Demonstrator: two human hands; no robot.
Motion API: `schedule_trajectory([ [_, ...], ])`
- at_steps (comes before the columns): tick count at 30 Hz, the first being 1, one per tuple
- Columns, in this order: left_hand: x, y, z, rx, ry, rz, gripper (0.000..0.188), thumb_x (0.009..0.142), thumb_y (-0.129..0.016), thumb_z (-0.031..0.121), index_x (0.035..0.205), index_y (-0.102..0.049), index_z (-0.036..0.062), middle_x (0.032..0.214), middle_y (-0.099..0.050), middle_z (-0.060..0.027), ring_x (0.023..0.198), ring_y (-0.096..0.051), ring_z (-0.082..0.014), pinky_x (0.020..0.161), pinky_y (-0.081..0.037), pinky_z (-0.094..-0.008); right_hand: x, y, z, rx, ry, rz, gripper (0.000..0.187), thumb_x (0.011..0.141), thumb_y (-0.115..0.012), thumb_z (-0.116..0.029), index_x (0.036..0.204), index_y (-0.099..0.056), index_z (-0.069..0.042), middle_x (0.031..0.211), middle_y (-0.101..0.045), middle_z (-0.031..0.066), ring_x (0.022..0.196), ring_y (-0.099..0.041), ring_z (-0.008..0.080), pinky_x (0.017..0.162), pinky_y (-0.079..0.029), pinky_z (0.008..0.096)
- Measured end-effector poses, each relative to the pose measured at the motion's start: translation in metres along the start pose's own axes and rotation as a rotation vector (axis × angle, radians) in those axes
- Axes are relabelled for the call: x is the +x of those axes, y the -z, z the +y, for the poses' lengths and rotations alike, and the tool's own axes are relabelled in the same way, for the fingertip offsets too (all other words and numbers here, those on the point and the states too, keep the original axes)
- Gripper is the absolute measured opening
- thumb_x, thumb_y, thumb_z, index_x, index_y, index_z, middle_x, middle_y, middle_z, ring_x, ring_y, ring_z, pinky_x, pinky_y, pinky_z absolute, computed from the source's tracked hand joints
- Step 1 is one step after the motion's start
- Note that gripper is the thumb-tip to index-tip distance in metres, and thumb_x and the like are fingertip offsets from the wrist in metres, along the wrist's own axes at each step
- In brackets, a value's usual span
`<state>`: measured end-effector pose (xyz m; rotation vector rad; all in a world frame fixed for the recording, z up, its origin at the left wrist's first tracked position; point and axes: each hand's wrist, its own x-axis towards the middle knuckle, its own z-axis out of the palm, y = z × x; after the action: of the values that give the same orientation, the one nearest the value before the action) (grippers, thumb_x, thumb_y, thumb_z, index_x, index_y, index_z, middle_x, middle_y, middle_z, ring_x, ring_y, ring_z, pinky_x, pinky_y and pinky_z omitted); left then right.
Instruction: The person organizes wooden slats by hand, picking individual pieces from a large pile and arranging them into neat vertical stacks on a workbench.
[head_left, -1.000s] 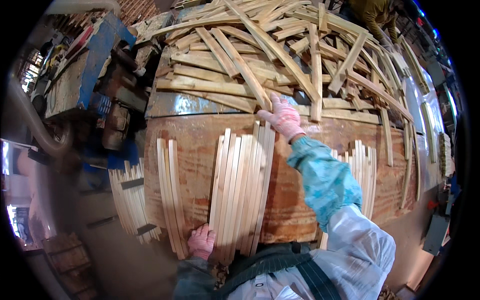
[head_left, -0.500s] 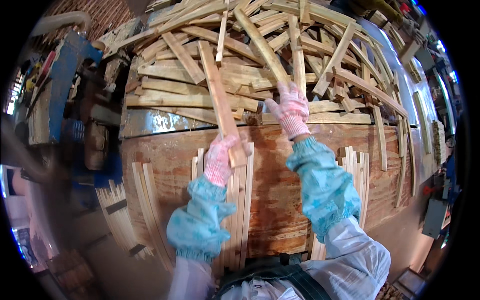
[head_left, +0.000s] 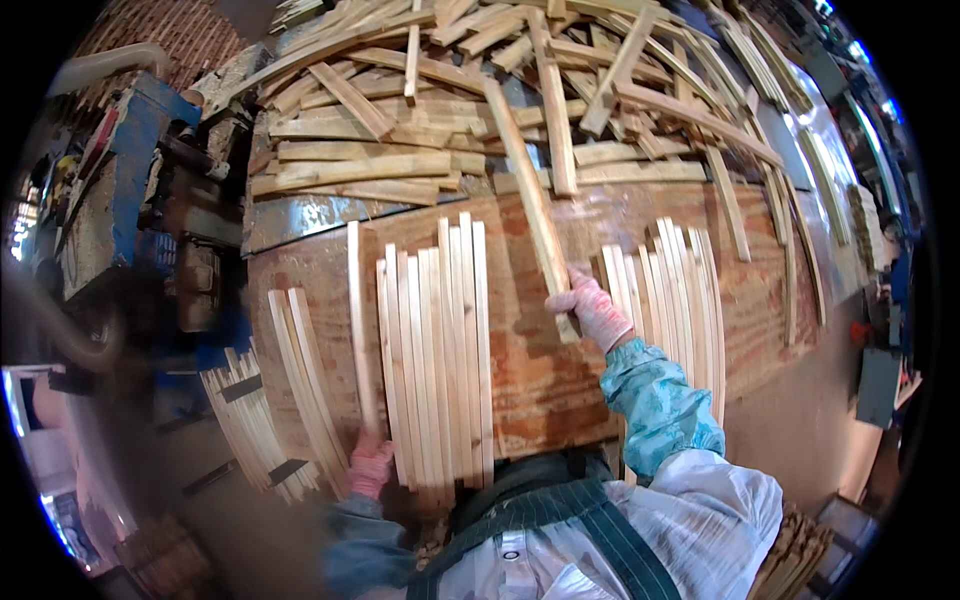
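Note:
My gloved left hand is low at the table's near edge, closed round the lower end of a long narrow wooden strip. That strip lies lengthwise just left of a row of parallel wooden strips. My right hand, in a pink-and-white glove, grips the near end of another wooden strip. It slants up and away to the left, its far end over the loose pile of wooden strips. Beside the right hand stands a second row of strips, partly hidden by my sleeve.
Bare reddish plywood shows between the two rows. Two strips lie at the left edge, near a strapped bundle. Blue machinery stands at far left. Several strips overhang along the right side.
My left hand has come down and nearer with its strip, now beside the left row. My right hand has gripped a strip from the pile and drawn it toward me.

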<state>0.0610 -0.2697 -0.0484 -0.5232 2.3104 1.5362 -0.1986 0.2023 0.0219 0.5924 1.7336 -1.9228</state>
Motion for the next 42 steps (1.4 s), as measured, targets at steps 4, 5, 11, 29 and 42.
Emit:
schedule_trajectory([
  [4, -0.021, -0.008, -0.037, 0.364, 0.220, 0.033, 0.052, 0.099, -0.043, 0.038, 0.146, -0.043, 0.0133, 0.126, -0.056, -0.0194, 0.115, -0.054, -0.0329, 0.095, -0.046, -0.0396, -0.069, -0.029, 0.046, -0.254, -0.108, 0.078, 0.054, 0.072, -0.086, -0.022, 0.116, -0.063, -0.002, 0.093, -0.068, 0.0072, 0.083, -0.063, 0.0168, 0.076, -0.052, 0.0328],
  [5, -0.016, -0.008, -0.043, 0.464, 0.139, 0.063, 0.052, 0.098, -0.045, 0.038, 0.144, -0.045, 0.0143, 0.125, -0.056, -0.0205, 0.114, -0.054, -0.0342, 0.095, -0.045, -0.0405, -0.078, -0.034, 0.054, -0.203, -0.101, 0.102, 0.055, 0.073, -0.085, -0.023, 0.117, -0.062, 0.000, 0.094, -0.068, 0.0077, 0.084, -0.062, 0.0164, 0.076, -0.051, 0.0321],
  [11, 0.005, -0.042, 0.131, 0.759, -0.158, 0.236, 0.062, 0.087, -0.058, 0.036, 0.142, -0.046, 0.0090, 0.118, -0.059, -0.0208, 0.107, -0.056, -0.0359, 0.097, -0.044, -0.0429, -0.121, -0.046, 0.071, 0.026, 0.017, 0.085, 0.063, 0.076, -0.082, -0.036, 0.124, -0.059, -0.001, 0.106, -0.068, 0.0144, 0.096, -0.064, 0.0251, 0.086, -0.051, 0.0369],
  [29, 0.025, -0.058, 0.214, -0.748, 0.147, 0.293, 0.030, 0.094, -0.052, 0.004, 0.122, -0.058, -0.0039, 0.099, -0.064, -0.0080, 0.087, -0.062, -0.0184, 0.079, -0.052, -0.0301, 0.162, 0.008, -0.121, -0.854, 0.429, 0.615, 0.071, 0.081, -0.073, -0.039, 0.137, -0.047, -0.004, 0.116, -0.063, 0.0212, 0.105, -0.063, 0.0333, 0.092, -0.050, 0.0402],
  [42, 0.009, -0.058, 0.208, -0.800, 0.015, 0.076, 0.037, 0.092, -0.054, 0.011, 0.126, -0.055, -0.0049, 0.097, -0.065, -0.0111, 0.081, -0.062, -0.0202, 0.075, -0.053, -0.0328, -0.116, -0.030, 0.077, -0.166, -0.035, -0.179, 0.055, 0.082, -0.067, -0.008, 0.134, -0.051, -0.001, 0.107, -0.068, 0.0086, 0.098, -0.066, 0.0216, 0.086, -0.053, 0.0332],
])
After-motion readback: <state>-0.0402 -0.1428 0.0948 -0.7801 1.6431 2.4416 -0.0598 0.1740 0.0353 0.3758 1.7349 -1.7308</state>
